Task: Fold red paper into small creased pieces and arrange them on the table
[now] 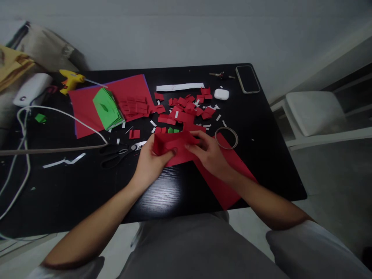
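Left hand (152, 159) closed round left end of folded red paper (181, 151); right hand (207, 153) pinches right end, fingers curled. Paper spans between hands. Scissors (133, 147) just left of left hand, red sheet (217, 186) under right, small red pieces (181, 108) beyond both.

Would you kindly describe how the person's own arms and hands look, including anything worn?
The left hand and right hand are ungloved. Both forearms are bare, with no watch or bracelet showing. Greyish, plain-looking sleeves end near the elbows; I can make out no markings.
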Tool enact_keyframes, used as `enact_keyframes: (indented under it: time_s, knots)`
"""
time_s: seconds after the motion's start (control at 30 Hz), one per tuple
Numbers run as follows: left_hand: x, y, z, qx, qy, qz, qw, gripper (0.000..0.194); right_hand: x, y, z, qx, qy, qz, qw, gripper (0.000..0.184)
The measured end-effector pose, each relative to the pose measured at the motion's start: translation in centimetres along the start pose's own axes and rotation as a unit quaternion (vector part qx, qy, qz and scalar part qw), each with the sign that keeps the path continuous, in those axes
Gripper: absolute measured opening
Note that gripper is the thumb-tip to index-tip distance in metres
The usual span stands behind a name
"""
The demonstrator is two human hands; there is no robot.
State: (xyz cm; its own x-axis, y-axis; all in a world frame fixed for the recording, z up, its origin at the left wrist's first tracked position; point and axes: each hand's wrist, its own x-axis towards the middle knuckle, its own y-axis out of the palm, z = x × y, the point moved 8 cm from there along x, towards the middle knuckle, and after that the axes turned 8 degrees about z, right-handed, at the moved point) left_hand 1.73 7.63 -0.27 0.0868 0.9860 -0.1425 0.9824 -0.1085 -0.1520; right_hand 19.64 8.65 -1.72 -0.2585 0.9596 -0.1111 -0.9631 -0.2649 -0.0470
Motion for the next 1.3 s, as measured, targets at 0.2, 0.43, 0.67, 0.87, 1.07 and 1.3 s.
enact_keyframes:
  time_s: [0.2, 0.43, 0.67, 0.87, 1.07, 1.3]
  knots:
    - [0.1, -0.7, 1.2, -0.053, -0.024, -0.009, 0.998, 0.039, 0.2, -0.2, 0.8, 0.023, 0.000, 0.045, 0.999, 0.023]
    - [0.0, -0.3, 2.2, -0.084, -0.041, 0.028, 0.995, 0.047, 0.3, 0.4, 0.5, 0.060, 0.019, 0.111, 0.992, 0.034]
    - [0.2, -0.2, 2.1, -0.124, -0.050, 0.048, 0.990, 0.048, 0.2, 0.4, 0.7, 0.107, 0.025, 0.143, 0.984, 0.032]
    - [0.1, -0.3, 1.8, -0.125, -0.045, 0.059, 0.989, 0.051, 0.4, 0.1, 0.5, 0.070, 0.011, 0.114, 0.991, 0.020]
    - [0.4, -1.0, 1.7, -0.104, -0.048, 0.071, 0.991, 0.051, 0.3, 0.3, 0.7, 0.072, 0.000, 0.115, 0.991, 0.022]
    - [0.7, -1.4, 2.0, -0.071, -0.045, 0.100, 0.991, 0.044, 0.1, 0.7, 1.0, 0.110, -0.019, 0.119, 0.987, 0.031]
